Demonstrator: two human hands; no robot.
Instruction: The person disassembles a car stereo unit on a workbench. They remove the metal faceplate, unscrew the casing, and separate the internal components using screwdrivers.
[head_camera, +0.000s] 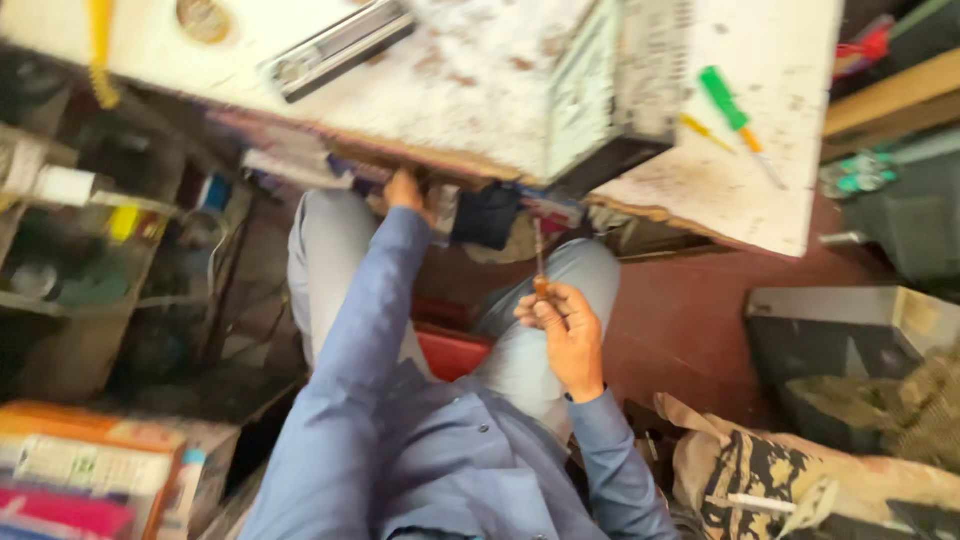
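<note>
R hand (570, 335) grip closed on screwdriver (540, 268), below surface (480, 70) edge; long axis near vertical, tip pointing up at edge. L hand (404, 190) under edge, grip unclear.

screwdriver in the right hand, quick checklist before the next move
1. Right hand grip on the small screwdriver: ok, fingers closed round the handle.
2. Screwdriver tip free of anything: cannot tell, blurred.
3. Left hand placed: ok, at the worktable edge, reaching under it; what it touches cannot tell.
4. Metal chassis box steady: not ok, it overhangs the table edge.
5. Green screwdriver at hand: ok, lying on the tabletop.
</note>
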